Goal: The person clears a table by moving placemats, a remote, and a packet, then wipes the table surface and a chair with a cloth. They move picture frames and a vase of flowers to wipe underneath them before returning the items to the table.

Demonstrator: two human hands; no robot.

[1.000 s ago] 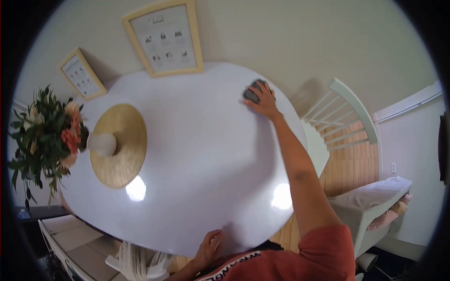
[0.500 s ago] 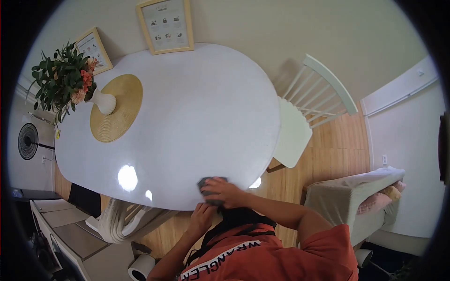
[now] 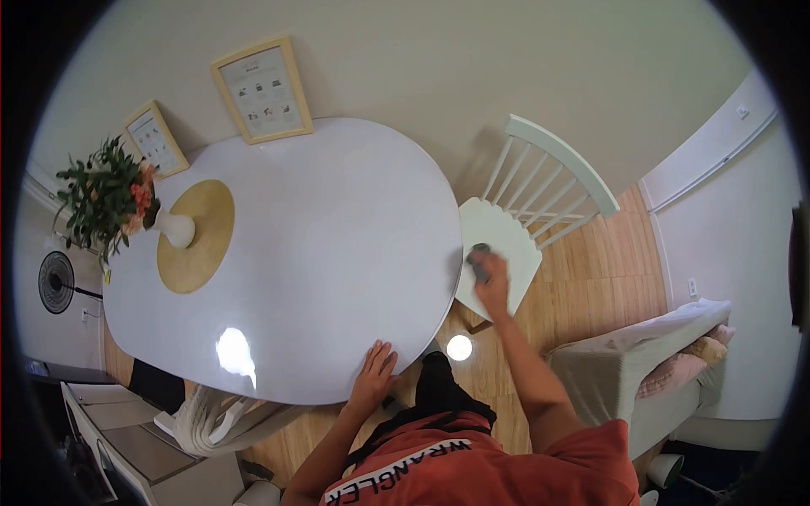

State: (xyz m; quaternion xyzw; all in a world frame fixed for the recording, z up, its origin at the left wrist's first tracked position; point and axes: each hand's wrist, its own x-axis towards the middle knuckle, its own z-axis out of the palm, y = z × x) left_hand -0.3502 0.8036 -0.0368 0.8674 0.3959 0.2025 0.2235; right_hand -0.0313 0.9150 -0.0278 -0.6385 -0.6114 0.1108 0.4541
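My right hand (image 3: 493, 287) is closed around a bunched dark grey cloth (image 3: 480, 262), over the seat of the white chair (image 3: 521, 253) close to the table's rounded end. Whether the cloth presses on the seat is hard to tell from above. My left hand (image 3: 374, 378) lies with its fingers stretched out on the front edge of the white oval table (image 3: 337, 244), holding nothing.
A white vase (image 3: 176, 229) with flowers stands on a round woven placemat (image 3: 198, 261). Two picture frames (image 3: 263, 91) lean against the wall. Another chair (image 3: 224, 422) is at the front edge; a covered sofa (image 3: 624, 363) stands right, a fan (image 3: 57, 282) far left.
My right hand has moved with the cloth from the table's front edge, right and away from me, to the chair seat. My left hand has come onto the table edge. The view has shifted.
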